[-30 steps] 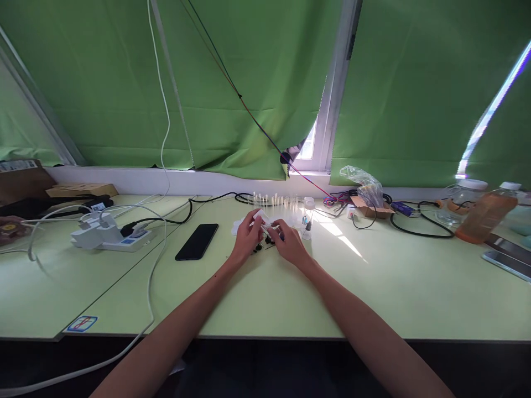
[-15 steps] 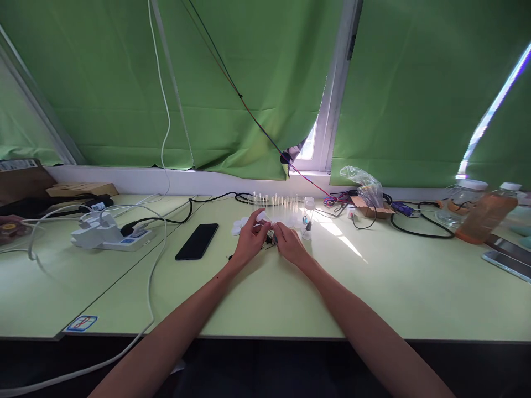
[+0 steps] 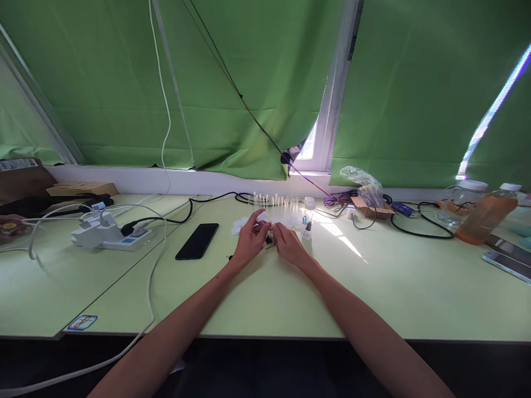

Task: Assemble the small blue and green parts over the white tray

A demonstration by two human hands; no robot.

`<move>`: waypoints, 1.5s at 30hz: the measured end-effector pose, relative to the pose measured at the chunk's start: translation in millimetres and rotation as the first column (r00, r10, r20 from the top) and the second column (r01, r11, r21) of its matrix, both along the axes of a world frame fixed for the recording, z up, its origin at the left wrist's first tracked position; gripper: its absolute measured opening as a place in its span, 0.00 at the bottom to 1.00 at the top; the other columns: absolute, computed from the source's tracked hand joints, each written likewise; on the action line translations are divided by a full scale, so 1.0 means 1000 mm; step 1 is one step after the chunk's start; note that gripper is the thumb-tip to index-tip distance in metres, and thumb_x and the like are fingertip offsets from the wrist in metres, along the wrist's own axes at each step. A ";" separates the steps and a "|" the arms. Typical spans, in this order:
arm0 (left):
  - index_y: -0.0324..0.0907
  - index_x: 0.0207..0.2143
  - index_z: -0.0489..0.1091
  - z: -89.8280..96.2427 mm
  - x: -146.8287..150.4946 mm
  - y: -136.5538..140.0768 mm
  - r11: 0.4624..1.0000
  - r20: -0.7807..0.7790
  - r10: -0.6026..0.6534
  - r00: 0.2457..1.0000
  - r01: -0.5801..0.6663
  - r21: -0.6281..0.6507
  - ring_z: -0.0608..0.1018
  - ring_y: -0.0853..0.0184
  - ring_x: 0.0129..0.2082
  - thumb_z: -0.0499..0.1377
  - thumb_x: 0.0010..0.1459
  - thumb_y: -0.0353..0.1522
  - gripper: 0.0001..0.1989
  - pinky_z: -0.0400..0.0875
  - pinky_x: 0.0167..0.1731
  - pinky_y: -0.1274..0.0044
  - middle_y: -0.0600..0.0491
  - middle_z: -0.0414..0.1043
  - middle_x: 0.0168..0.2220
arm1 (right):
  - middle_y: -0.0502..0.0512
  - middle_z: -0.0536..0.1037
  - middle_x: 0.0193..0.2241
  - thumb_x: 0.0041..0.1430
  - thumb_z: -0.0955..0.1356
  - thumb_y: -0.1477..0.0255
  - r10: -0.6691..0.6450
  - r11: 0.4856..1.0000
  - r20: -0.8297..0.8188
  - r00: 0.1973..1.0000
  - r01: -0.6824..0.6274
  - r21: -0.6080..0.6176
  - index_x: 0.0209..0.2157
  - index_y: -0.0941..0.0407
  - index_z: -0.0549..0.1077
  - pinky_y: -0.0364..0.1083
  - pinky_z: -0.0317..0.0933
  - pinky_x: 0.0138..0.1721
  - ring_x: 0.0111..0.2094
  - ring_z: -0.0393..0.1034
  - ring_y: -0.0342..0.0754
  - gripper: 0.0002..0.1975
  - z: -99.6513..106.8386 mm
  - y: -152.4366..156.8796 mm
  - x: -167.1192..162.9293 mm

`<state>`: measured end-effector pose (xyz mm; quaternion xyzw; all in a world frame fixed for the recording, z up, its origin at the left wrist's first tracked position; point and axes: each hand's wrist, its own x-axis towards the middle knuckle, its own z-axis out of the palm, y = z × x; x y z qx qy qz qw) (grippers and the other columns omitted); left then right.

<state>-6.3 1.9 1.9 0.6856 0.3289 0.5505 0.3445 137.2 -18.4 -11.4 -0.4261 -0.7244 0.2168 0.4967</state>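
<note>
My left hand (image 3: 250, 242) is closed around a small whitish plastic piece (image 3: 263, 216), perhaps a vial or cap; its exact shape is hidden by the fingers. My right hand (image 3: 291, 244) meets it at the fingertips in a pinch, and whatever sits between those fingers is too small to make out. Just below the fingertips lie tiny dark parts with thin legs (image 3: 269, 240). Round white lids (image 3: 237, 227) rest beside my left hand. Behind both hands stands a row of clear tubes (image 3: 286, 210). To the right, a clear vial (image 3: 307, 220) contains small coloured parts.
A black phone (image 3: 197, 241) lies left of my hands. Further left are a white power strip (image 3: 128, 241) with plugs and loose cables, and part of another person's hand (image 3: 12, 228). On the right stand an open cardboard box (image 3: 375, 210), an orange bottle (image 3: 487, 218) and another phone (image 3: 506, 266).
Both hands stay in nearly the same place. Only slight shifts show at the fingertips.
</note>
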 end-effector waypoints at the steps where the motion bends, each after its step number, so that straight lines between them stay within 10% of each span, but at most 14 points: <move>1: 0.44 0.57 0.63 0.000 0.000 0.000 1.000 -0.001 0.000 1.000 0.000 -0.002 0.68 0.74 0.24 0.58 0.58 0.42 0.26 0.64 0.23 0.81 0.57 0.66 0.29 | 0.50 0.66 0.22 0.68 0.54 0.61 -0.001 1.000 -0.001 1.000 0.001 0.000 0.28 0.52 0.59 0.47 0.54 0.28 0.24 0.59 0.46 0.16 -0.001 0.000 0.000; 45: 0.47 0.59 0.61 0.004 0.001 -0.001 0.999 0.005 -0.019 1.000 0.019 -0.034 0.68 0.76 0.20 0.58 0.59 0.43 0.27 0.66 0.20 0.81 0.55 0.69 0.33 | 0.50 0.73 0.26 0.67 0.57 0.61 -0.055 0.998 0.021 0.998 0.054 0.040 0.33 0.54 0.66 0.44 0.57 0.32 0.28 0.66 0.45 0.15 0.003 -0.001 0.001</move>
